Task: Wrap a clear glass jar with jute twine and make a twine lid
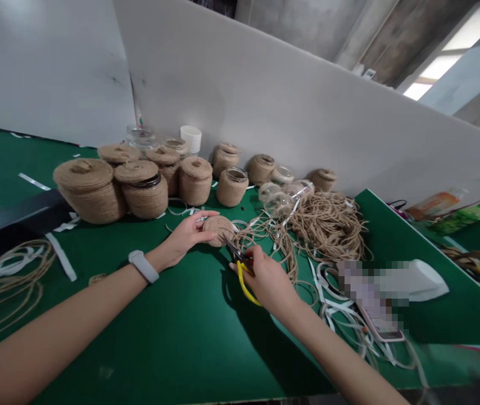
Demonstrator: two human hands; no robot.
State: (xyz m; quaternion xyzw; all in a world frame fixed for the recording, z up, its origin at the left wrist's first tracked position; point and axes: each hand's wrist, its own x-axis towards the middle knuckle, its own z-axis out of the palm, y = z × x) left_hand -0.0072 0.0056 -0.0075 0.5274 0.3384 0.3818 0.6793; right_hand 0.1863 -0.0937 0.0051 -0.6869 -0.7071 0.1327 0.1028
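Near the middle of the green tabletop (172, 337), well in from its near edge, lies the round twine-wrapped piece (218, 229), with your two hands upon the work. Your left hand (183, 239), with a pale band (143, 266) at the wrist, has its grip clamped on the left side of this piece, thumb and fingers against it. Your right hand (269, 278) has its grip closed around the yellow handles of the scissors (235, 250), whose blades point at the right side of the piece; whether the tips touch it, you cannot tell. Toward the far edge stand twine-wrapped jars (145, 197), several lidded, with a stack of white cups (191, 138) behind. Toward the right edge lie a heap of twine (328, 225) and, nearer you, a phone (377, 318). Loose twine coils (12, 281) lie toward the left edge.
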